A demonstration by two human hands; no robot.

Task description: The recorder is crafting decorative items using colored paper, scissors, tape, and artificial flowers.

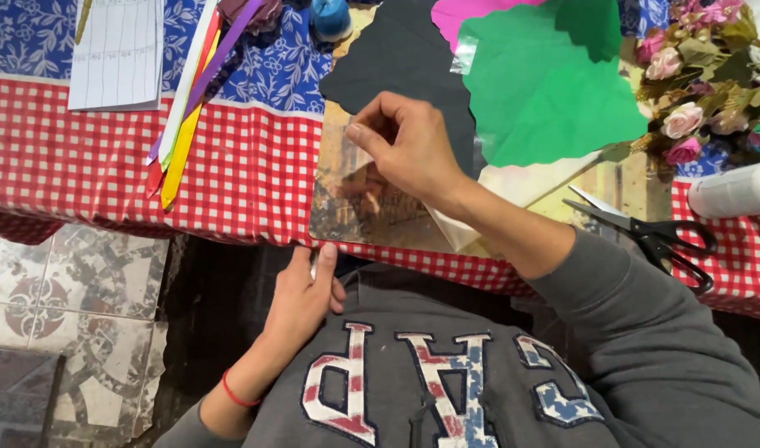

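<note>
- Your right hand (409, 145) rests on the brown picture board (359, 203) at the near edge of the table (255, 166), fingers curled together and pinched at the board's far edge; what they grip, if anything, is too small to tell.
- Your left hand (301, 294) sits below the table's near edge, at the board's near left corner, thumb and fingers closed on a thin pale piece (314, 267).
- The black paper sheet (400, 62) lies just beyond your right hand, partly under the green paper sheet (546, 83); a pink sheet (463, 12) shows at the far edge.
- The black-handled scissors (653, 236) lie right of your forearm, near the edge, apart from it.
- The bundle of coloured paper strips (185, 116) lies toward the left, well apart from both hands, beside a lined white sheet (118, 54).
- The artificial flowers (703, 91) crowd the far right corner, with a white bottle (732, 191) lying beside them.
</note>
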